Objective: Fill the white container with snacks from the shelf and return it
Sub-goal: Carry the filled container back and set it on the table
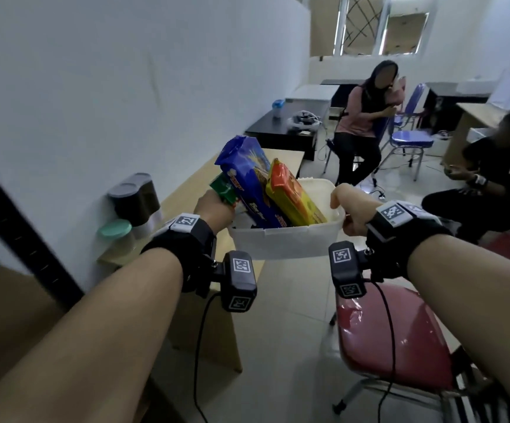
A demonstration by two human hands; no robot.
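Observation:
I hold a white plastic container point(287, 241) in the air in front of me, over the near end of a light wooden table point(183, 196). My left hand point(214, 210) grips its left rim and my right hand point(350, 213) grips its right rim, thumb over the edge. Snack packs stand upright inside: a tall blue pack point(247, 175), an orange-yellow pack point(293, 196) and a small green pack point(224, 189) by my left fingers. Black wrist devices with tag markers sit on both wrists.
Two dark-lidded jars point(134, 196) and a teal-lidded jar point(116, 238) stand on the table by the white wall. A red chair point(391, 337) is at my lower right. Two seated people, a blue chair point(412, 138) and a black desk point(281, 129) lie beyond. A dark shelf post point(25, 227) is at left.

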